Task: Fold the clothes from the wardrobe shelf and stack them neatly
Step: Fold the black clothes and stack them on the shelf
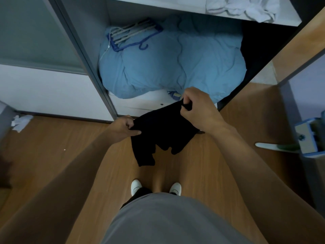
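A black garment (161,131) hangs in the air in front of the open wardrobe, above the wooden floor. My left hand (124,126) pinches its left upper edge. My right hand (198,108) grips its upper right corner, fingers curled round the cloth. The lower part of the garment dangles loose in uneven flaps. On the white wardrobe shelf (175,7) at the top lies a heap of crumpled white clothes (246,7).
A bulky light-blue duvet (167,67) fills the wardrobe's bottom compartment, with a blue hanger rack (133,35) on top. An open wardrobe door (302,81) stands at the right. Crumpled white paper (20,122) lies on the floor at left. My white shoes (136,186) show below.
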Tool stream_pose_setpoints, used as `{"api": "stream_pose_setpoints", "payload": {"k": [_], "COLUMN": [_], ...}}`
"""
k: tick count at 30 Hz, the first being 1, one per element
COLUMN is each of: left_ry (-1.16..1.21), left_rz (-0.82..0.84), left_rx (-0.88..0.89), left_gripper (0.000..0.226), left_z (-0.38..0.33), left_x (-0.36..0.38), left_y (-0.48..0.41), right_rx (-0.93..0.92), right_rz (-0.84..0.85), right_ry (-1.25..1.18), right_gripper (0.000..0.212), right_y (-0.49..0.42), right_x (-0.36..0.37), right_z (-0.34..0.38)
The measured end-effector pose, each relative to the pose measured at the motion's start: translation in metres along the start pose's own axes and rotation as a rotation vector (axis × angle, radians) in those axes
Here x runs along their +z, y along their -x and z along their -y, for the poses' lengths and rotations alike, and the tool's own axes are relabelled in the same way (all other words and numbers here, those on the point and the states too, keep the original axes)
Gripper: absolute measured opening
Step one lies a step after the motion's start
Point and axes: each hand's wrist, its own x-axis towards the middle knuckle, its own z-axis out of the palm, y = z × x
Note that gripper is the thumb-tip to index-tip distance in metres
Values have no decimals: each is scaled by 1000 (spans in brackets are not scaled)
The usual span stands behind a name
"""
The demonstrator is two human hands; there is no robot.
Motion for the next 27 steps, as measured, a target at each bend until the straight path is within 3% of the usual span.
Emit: {"api": "stream_pose_setpoints", "payload": {"k": [3, 10, 14, 16, 22, 25, 27], "left_ry": [9, -184, -218, -227, -182, -155, -41], "left_rz": [-27, -107, -84, -85, -116, -139, -69], "left_rx": [33, 261, 384, 453, 464, 441, 403], "left_gripper": [57, 49, 29, 37, 49, 42, 27], "left_z": [-1, -12, -17, -22, -66, -82, -90], "left_x": [-6, 12, 21, 28, 33, 34, 34], "left_y": [2, 10, 15, 16, 14, 6, 1], "right_rx": [89, 109, 122, 122, 74, 43, 33], "right_rz": [45, -8, -71, -92, -31, 63, 107], "right_ry": [39, -73, -118, -127, -129, -89, -56], "right_gripper": [19, 17, 17, 17, 14, 13, 15], "right_y": [4, 6, 0, -1, -2, -4, -5], "right_x": [-1, 2, -2, 0, 9, 8, 8], "right_z": [-15, -5, 5, 9, 18, 18, 18]}}
